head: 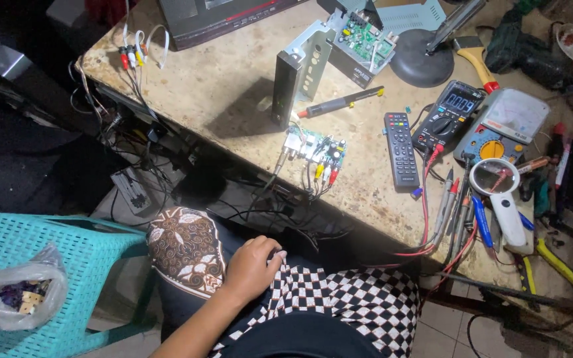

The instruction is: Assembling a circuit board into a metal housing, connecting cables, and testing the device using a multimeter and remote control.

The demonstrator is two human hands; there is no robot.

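Observation:
My left hand [252,266] rests on my lap below the workbench, fingers curled shut on the edge of a black-and-white checkered cloth [366,301]. A brown patterned cloth [184,248] lies just left of the hand. My right hand does not show. On the workbench [220,86] above the hand sits a small green circuit board [316,149] with coloured plugs and wires. A black remote control [400,149] lies to its right. An upright metal chassis [300,73] carries a second green board [363,40] behind it.
A digital multimeter [449,116], an analog meter [505,122], a magnifying glass [499,192], probes and pliers crowd the bench's right end. A teal plastic stool [67,265] with a plastic bag [21,295] stands at left. Tangled cables [140,132] hang off the bench edge.

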